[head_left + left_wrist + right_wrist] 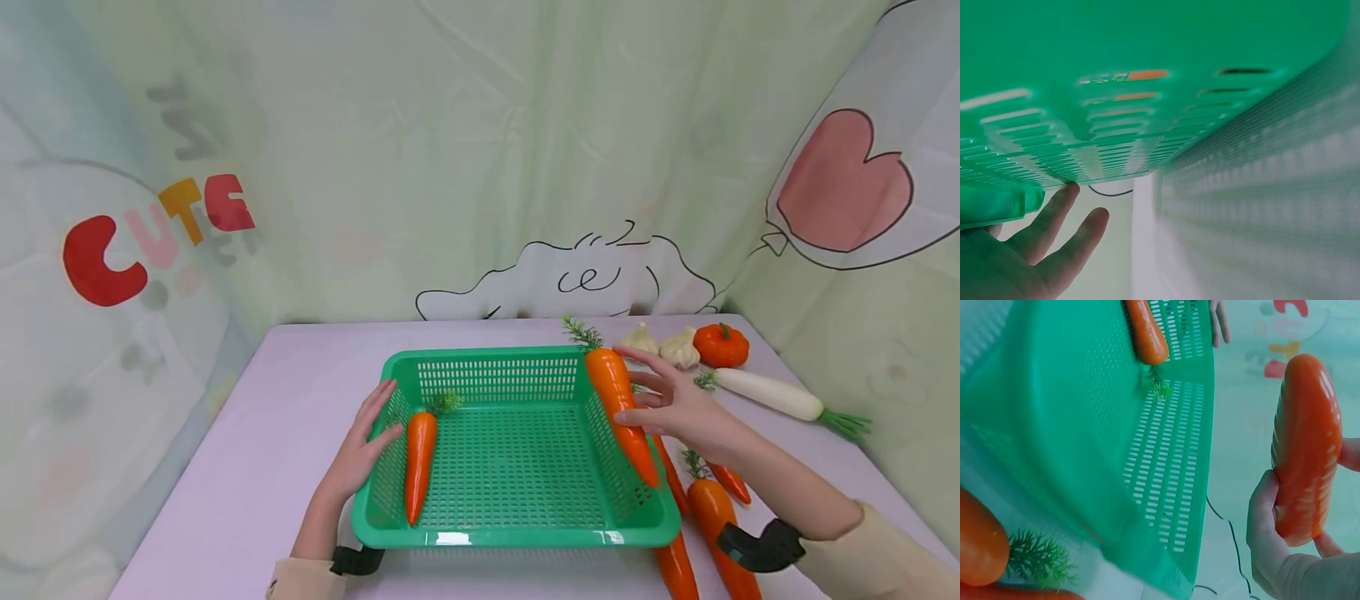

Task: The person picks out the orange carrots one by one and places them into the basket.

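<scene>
While the left hand (358,454) rests on the near-vertical 9 o'clock rim of the green basket (517,538), the right hand (686,408) pinches a raised carrot (611,393) at 2 o'clock.

Near, at 4 o'clock, loose carrots (711,504) lie outside the basket, cut off by the lower frame edge and partly covered by the black wrist strap (767,547). Left fingers: straight and spread; green plastic masks part of the hand in the left wrist view. Inside, just beside them, lies a second carrot (422,458). The raised carrot sits between right thumb and fingertips, leaves toward 11 o'clock, tip toward 5; the right wrist view hides its leaves. Farther, toward 2 o'clock: white radish (768,393), garlic bulbs (681,348), pumpkin (722,346).
</scene>
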A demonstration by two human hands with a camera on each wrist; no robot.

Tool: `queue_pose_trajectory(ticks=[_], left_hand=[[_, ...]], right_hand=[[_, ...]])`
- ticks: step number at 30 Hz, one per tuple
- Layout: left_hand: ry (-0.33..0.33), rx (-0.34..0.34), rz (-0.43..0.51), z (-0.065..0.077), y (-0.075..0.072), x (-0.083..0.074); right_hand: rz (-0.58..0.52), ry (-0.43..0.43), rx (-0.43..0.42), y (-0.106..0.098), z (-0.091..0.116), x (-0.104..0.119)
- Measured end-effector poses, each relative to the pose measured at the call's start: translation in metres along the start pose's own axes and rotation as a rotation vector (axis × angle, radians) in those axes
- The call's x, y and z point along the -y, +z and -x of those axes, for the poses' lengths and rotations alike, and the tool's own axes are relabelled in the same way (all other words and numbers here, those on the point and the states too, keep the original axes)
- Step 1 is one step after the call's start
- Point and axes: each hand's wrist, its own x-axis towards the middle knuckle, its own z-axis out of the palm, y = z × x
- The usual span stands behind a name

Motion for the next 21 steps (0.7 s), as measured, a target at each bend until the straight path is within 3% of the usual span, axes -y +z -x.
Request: queue_pose_trajectory(ticks=[21], left_hand=[[-0.008, -0.007, 0.008, 0.0, 0.001, 0.0]], right_hand=[[-0.082, 0.008, 0.137, 0.04, -0.037, 0.016]])
